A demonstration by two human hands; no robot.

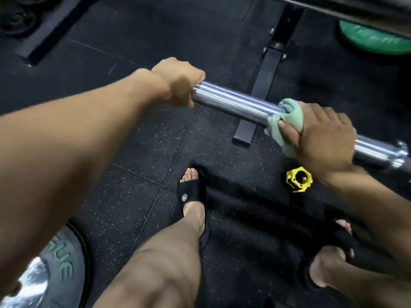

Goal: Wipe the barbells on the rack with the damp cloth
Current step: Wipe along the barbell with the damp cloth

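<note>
- The barbell (235,105) sleeve is the star here: a fat chrome tube running from about 10 o'clock of centre out to 4 o'clock, where its collar end nearly hits the frame edge. It hangs above the floor, so presumably it's sitting on the rack, though the support itself isn't in shot.
- Finish-wise it's shiny with long streaky highlights. Can't honestly tell which bits are wet or already wiped.
- The damp cloth (287,121) is pale green, bunched and wrapped around the sleeve at roughly 3 o'clock.
- The right hand (320,138) is clamped over that cloth, thumb pinching it against the steel. My guess is that full wrap is so the cloth touches all the way round in one pass.
- The left hand (180,83) is curled round the free end of the sleeve at about 11 o'clock, well apart from the right. Sleeves spin, so I reckon it's there to stop it turning under the wipe.
- Bare chrome shows between the two hands, so that stretch looks like the next bit to cover.
- On the floor at 4 o'clock, just below the right wrist, lies a yellow collar clip (299,179), probably pulled off to clear the sleeve.
- Down at 7 o'clock there's a weight plate (55,272), and a green plate (375,40) sits up at 2 o'clock.
- Black rack foot (262,85) passes under the bar; speckled rubber flooring (133,163) everywhere, sandalled feet below.
</note>
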